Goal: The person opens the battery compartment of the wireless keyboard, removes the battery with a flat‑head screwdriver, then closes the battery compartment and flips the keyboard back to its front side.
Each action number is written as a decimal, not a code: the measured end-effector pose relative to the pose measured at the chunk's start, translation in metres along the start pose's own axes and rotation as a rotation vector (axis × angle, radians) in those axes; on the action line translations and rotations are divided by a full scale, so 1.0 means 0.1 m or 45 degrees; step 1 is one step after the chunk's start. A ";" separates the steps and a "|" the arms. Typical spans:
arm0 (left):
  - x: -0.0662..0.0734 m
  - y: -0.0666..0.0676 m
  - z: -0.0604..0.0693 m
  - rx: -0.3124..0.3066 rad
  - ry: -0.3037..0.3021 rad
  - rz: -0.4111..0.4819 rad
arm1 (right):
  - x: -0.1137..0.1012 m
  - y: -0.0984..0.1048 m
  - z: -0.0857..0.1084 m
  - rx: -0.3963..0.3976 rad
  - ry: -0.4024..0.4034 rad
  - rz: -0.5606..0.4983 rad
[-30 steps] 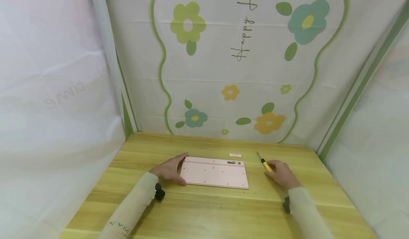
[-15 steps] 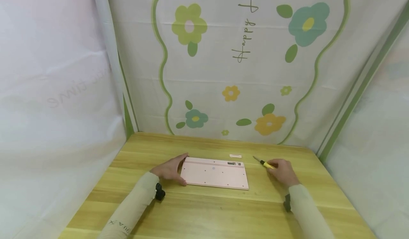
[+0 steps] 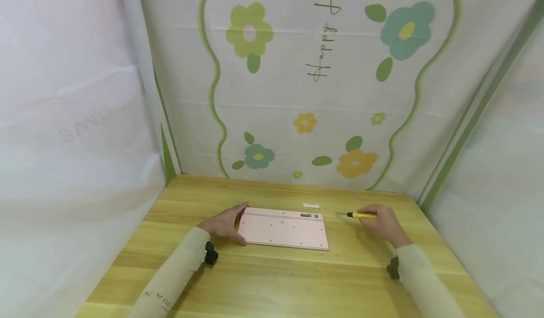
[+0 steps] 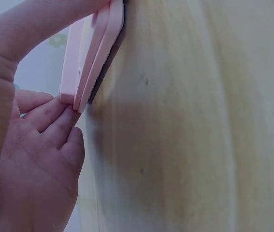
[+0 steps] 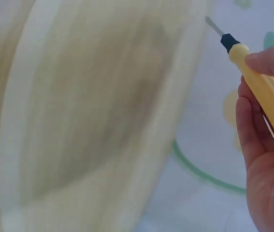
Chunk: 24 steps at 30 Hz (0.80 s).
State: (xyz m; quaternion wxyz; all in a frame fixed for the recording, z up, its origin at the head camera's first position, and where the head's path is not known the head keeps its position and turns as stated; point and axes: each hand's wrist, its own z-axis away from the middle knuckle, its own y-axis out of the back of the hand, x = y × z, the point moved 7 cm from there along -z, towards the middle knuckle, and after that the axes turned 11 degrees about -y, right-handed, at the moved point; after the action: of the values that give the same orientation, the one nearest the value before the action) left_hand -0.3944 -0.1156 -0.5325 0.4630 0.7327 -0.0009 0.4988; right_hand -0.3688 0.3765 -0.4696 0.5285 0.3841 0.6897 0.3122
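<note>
A pink keyboard lies underside up on the wooden table, with small screw holes and a dark rectangular slot near its far right corner. My left hand grips its left end, thumb at the near corner and fingers at the far one; the left wrist view shows the fingers against the keyboard's edge. In my right hand is a screwdriver with a yellow handle and black collar. Its blade points left, apart from the keyboard. Behind the keyboard lies a small pink cover.
A white cloth with printed flowers hangs along the table's far edge. More cloth walls stand on the left and right. The table extends in front of the keyboard.
The screwdriver has turned from pointing away and up-left to lying nearly level, blade to the left. My right hand has shifted slightly right. Left hand and keyboard keep their place.
</note>
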 end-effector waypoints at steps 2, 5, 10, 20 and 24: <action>-0.01 0.01 0.00 0.001 0.002 0.004 | -0.09 0.03 0.00 -0.018 0.020 -0.011; -0.03 0.01 0.00 0.004 -0.003 -0.006 | -0.22 0.08 0.00 -0.038 0.061 -0.013; -0.02 0.01 -0.01 0.001 -0.005 -0.003 | -0.45 0.14 -0.01 -0.093 0.104 -0.022; 0.02 0.02 0.01 0.000 0.002 0.017 | -0.91 0.09 -0.11 -0.236 0.181 -0.052; 0.01 0.01 0.00 -0.001 0.003 0.008 | -1.02 0.04 -0.17 -0.260 0.197 -0.069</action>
State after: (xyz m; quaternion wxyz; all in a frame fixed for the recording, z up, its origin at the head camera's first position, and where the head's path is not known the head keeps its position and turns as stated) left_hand -0.3939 -0.1156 -0.5310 0.4617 0.7320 -0.0030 0.5011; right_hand -0.3695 0.2902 -0.4121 0.5184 0.2843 0.7030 0.3951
